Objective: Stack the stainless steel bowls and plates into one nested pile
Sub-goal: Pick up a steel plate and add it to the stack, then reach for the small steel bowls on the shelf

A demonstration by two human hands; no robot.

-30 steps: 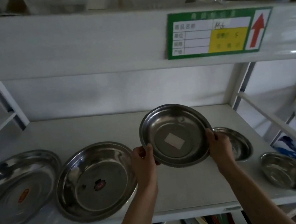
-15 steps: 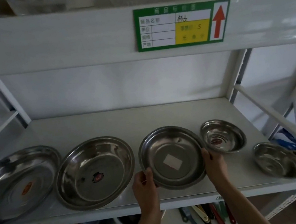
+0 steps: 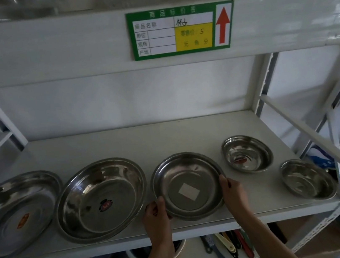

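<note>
Five steel dishes sit in a row along the front of the white shelf [image 3: 166, 138]; at the left edge lies the widest plate [image 3: 16, 212], just beside it a big bowl [image 3: 101, 200], then the middle bowl [image 3: 187, 186] with a pale sticker on its bottom; toward the right edge stand a small bowl [image 3: 247, 153] and, nearer the front right corner, another small one [image 3: 307, 179], the two apart from each other; a green price tag [image 3: 182, 29] hangs on the shelf lip above; utensils [image 3: 226, 246] lie on the level below; my left hand [image 3: 155, 216] grips the middle bowl's near-left rim, fingers curled; my right hand [image 3: 232, 192] clasps its right rim, thumb over the edge; nothing lies between it and the big bowl.
</note>
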